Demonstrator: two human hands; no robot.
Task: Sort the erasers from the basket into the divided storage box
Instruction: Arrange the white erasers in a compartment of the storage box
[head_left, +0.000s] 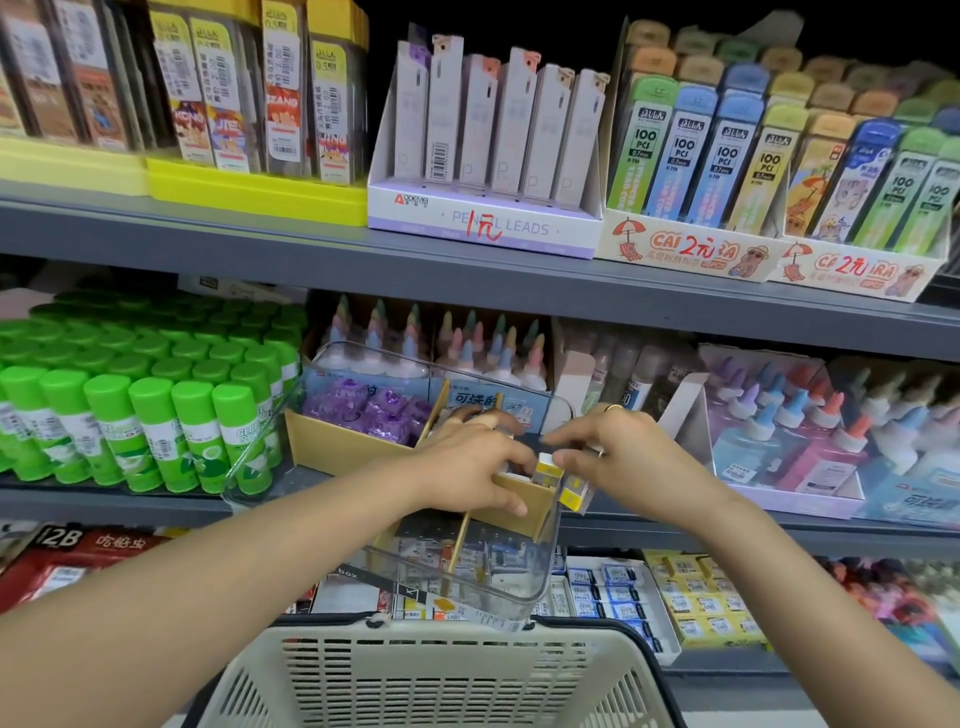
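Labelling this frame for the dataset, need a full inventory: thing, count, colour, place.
divided storage box: one, clear with tan dividers, tilted above the basket
erasers: at least two, white and yellow, at the fingertips
purple packets: several, box's far compartment
basket: one, beige, bottom centre
glue sticks: many, green, middle shelf left
glue bottles: many, pastel caps, middle shelf right
pencil lead packs: many, top shelf
left hand: one, in the box
right hand: one, pinching an eraser
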